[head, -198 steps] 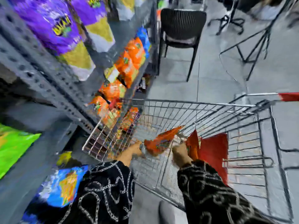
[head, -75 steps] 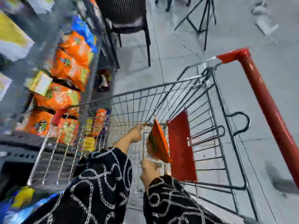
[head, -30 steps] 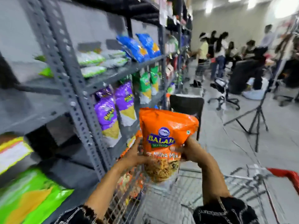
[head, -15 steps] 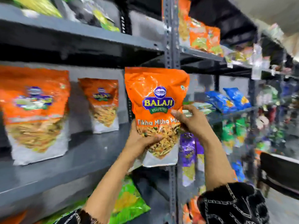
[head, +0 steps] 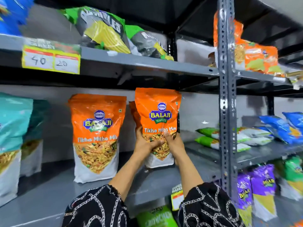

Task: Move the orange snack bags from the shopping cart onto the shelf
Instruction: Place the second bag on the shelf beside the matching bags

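I hold an orange snack bag (head: pixel 158 112) upright over the grey shelf (head: pixel 54 192), with its white bottom close to the shelf surface. My left hand (head: pixel 145 144) grips its lower left and my right hand (head: pixel 173 141) its lower right. Right behind it the orange edge of another bag (head: pixel 133 112) shows. A second orange snack bag (head: pixel 96 136) of the same kind stands on the shelf to the left. The shopping cart is out of view.
Teal bags (head: pixel 13 136) stand at the far left of the shelf. A perforated grey upright post (head: pixel 227 112) rises just right of my hands. Green and blue bags (head: pixel 255 136) lie beyond it. Green-black bags (head: pixel 105 31) and a price label (head: pixel 50 59) occupy the shelf above.
My hands carried the orange bag from in front of the post leftwards and deeper over the shelf, next to the standing orange bags. My view turned further toward the shelf.
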